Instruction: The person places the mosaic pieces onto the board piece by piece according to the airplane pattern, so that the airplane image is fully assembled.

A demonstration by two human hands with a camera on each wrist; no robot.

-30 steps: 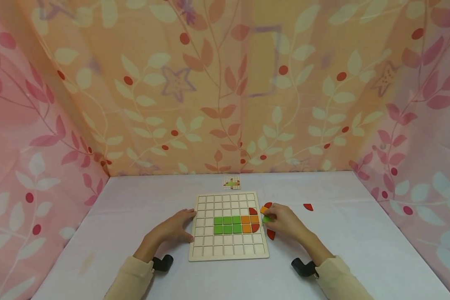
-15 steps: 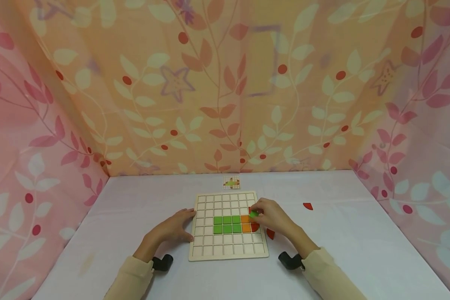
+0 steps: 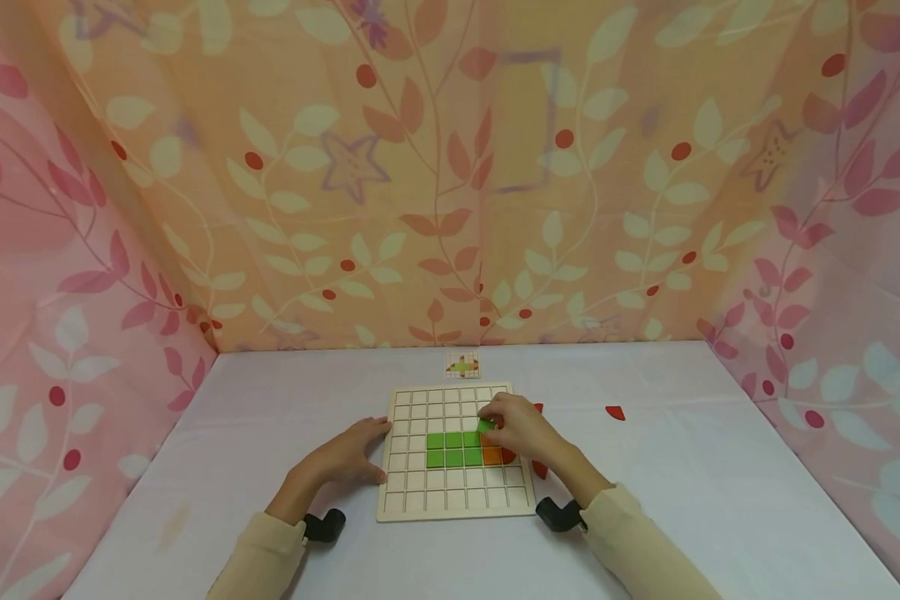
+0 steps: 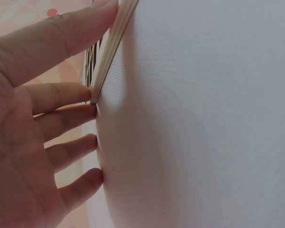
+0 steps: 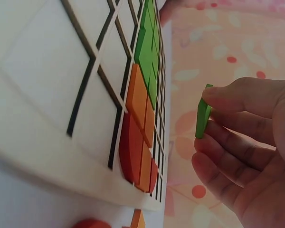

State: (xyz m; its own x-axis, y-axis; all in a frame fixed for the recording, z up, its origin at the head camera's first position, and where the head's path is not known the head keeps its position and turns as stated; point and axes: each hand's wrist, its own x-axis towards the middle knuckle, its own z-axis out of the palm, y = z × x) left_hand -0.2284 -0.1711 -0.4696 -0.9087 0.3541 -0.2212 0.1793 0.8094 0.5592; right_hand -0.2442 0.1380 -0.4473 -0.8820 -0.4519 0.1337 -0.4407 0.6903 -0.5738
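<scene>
My right hand (image 3: 523, 427) pinches a small green tile (image 5: 203, 113) between thumb and fingertips. It is held just above the right part of the wooden grid board (image 3: 412, 502). On the board, green square tiles (image 3: 453, 450) form two rows, with orange tiles (image 5: 138, 92) to their right and red rounded pieces (image 5: 131, 149) at the right end. In the head view the right hand hides some of these. My left hand (image 3: 354, 451) lies at the board's left edge, thumb and fingertips touching it, fingers (image 4: 69, 119) nearly straight and spread.
A small patterned picture card (image 3: 462, 365) lies behind the board. Red quarter-round pieces lie to the right, one (image 3: 615, 413) farther off and another (image 3: 540, 469) beside the board. A loose orange piece (image 5: 138, 219) is near the board's edge. Floral curtains (image 3: 450, 208) surround the white table (image 3: 270, 392).
My right hand has moved left from the loose pieces beside the board to above it, carrying the green tile. The left hand and board have stayed in place.
</scene>
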